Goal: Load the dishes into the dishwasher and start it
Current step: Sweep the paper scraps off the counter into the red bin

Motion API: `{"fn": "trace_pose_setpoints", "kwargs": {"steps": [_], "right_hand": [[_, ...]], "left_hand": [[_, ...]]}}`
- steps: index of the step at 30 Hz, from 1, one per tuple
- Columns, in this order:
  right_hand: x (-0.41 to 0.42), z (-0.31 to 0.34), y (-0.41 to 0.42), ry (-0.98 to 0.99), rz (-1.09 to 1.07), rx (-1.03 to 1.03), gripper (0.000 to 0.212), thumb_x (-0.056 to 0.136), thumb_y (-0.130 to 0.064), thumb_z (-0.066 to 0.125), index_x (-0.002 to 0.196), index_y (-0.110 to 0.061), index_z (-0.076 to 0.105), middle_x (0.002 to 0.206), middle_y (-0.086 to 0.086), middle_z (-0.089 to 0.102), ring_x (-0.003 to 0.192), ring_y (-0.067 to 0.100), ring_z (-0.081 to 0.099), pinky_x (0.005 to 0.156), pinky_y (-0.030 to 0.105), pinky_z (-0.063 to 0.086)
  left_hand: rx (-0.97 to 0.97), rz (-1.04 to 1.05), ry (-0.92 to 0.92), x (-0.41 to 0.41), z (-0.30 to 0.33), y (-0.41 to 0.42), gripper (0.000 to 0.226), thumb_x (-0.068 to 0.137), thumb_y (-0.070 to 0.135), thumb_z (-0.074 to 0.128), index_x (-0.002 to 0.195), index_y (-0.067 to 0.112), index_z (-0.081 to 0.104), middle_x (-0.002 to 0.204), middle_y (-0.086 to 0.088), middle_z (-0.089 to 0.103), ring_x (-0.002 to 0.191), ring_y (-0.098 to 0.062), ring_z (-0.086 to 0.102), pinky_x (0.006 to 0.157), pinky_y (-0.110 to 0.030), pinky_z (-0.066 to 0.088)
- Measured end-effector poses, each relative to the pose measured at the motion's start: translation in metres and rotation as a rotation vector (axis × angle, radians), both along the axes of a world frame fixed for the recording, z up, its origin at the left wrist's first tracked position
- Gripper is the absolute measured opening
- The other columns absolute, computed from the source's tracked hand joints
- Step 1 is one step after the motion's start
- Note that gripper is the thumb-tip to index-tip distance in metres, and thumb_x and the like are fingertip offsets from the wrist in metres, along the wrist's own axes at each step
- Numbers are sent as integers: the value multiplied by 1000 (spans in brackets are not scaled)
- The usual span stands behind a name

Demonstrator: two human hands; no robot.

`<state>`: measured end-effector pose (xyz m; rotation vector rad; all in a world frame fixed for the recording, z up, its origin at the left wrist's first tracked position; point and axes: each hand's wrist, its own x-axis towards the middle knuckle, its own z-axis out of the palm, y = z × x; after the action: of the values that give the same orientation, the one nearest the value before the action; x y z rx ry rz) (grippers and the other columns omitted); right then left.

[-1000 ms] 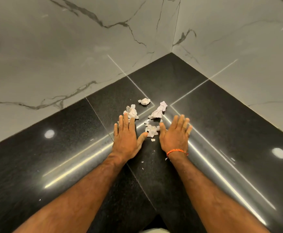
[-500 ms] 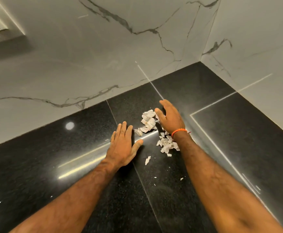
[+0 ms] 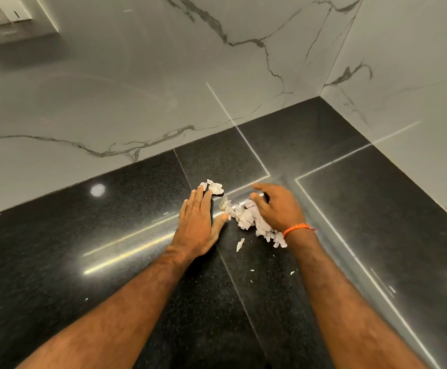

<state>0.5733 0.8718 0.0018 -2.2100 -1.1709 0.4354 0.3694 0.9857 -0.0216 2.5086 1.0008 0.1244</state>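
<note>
On the black granite bench (image 3: 110,262), the left hand (image 3: 198,225) lies flat, grip spread, beside torn paper scraps (image 3: 246,218); the right hand (image 3: 278,209), grip loosely spread, cups them. No dishes or dishwasher show. This looks like preliminary clearing; next, gathering the scraps together.

Surface: a black polished countertop (image 3: 110,262) is seen, met by white marbled wall tiles (image 3: 137,89) at a corner.
Left hand (image 3: 197,225): laid flat, palm down, fingers extended, its fingertips touching a crumpled paper scrap (image 3: 213,187).
Right hand (image 3: 277,206): blurred, cupped over a heap of torn paper pieces (image 3: 249,218); an orange wristband (image 3: 297,229) is worn.
Loose scrap (image 3: 240,244): lying just beside the heap.
Socket plate (image 3: 4,17): mounted upper left.
</note>
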Motion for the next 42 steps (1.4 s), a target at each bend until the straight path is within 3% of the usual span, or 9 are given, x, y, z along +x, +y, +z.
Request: {"fn": "trace_pose_setpoints", "kwargs": {"steps": [3, 6, 10, 13, 16, 24, 28, 38, 42], "right_hand": [[1, -17, -24, -83, -234, 43, 32, 96, -48, 53, 115, -24, 61, 117, 1, 65, 114, 24, 57, 102, 46, 45], [-26, -35, -31, -110, -147, -15, 65, 94, -63, 45, 140, -17, 47, 148, 7, 48, 145, 29, 33, 122, 49, 21], [-66, -36, -12, -254, 49, -81, 94, 80, -83, 43, 155, -29, 30, 163, 1, 27, 151, 22, 20, 123, 54, 12], [-78, -36, 1, -408, 143, -113, 73, 87, -76, 42, 147, -34, 44, 155, 0, 40, 145, 25, 32, 117, 53, 25], [-79, -35, 10, -447, 132, 8, 43, 88, -52, 51, 120, -27, 65, 128, 1, 58, 116, 27, 52, 90, 42, 42], [-111, -14, 52, -1, 11, 117, 13, 75, -24, 74, 84, -15, 73, 88, 3, 66, 90, 19, 59, 78, 31, 45], [-140, 9, 76, 348, -188, 189, 19, 77, -25, 68, 65, -12, 62, 62, 0, 63, 63, 15, 57, 64, 41, 50], [-157, 10, 87, 380, 2, 523, 33, 89, -28, 45, 89, -18, 77, 97, -7, 75, 101, 11, 66, 94, 43, 48], [-133, 10, 100, 351, -76, 456, 41, 98, -35, 37, 105, -22, 75, 107, -9, 72, 103, 2, 61, 95, 35, 47]], "left_hand": [[-17, 1, -32, -3, -1, -1, 76, 102, 59, 38, 161, 17, 16, 170, -1, 0, 157, -22, 0, 127, -43, 5], [-65, 7, -172, -8, -4, -6, 61, 104, 49, 46, 155, 20, 34, 168, -2, 19, 155, -20, 14, 127, -41, 11], [-218, 224, -511, -17, 0, -15, 43, 98, 35, 58, 137, 19, 60, 140, 1, 60, 130, -14, 54, 111, -30, 40], [-461, 486, -725, -21, 8, -16, 36, 92, 33, 58, 123, 17, 70, 118, 5, 72, 111, -8, 66, 102, -33, 52], [-785, 705, -949, -22, 13, -11, 19, 96, 17, 62, 109, 15, 75, 109, -6, 75, 109, -27, 69, 99, -42, 55], [-1158, 837, -1121, -25, 17, 0, 28, 100, 19, 55, 122, 7, 68, 120, -15, 72, 112, -29, 68, 98, -41, 55], [-1275, 829, -1203, -21, 20, -1, 33, 99, 32, 59, 116, 7, 71, 108, -16, 74, 91, -22, 72, 83, -35, 57], [-1604, 820, -1426, -21, 32, 9, 34, 95, 22, 54, 81, 5, 80, 92, -15, 74, 85, -25, 74, 91, -39, 57], [-1648, 861, -1396, -28, 31, 18, 19, 86, 17, 65, 98, 7, 74, 107, -18, 73, 90, -30, 72, 89, -44, 58]]}}
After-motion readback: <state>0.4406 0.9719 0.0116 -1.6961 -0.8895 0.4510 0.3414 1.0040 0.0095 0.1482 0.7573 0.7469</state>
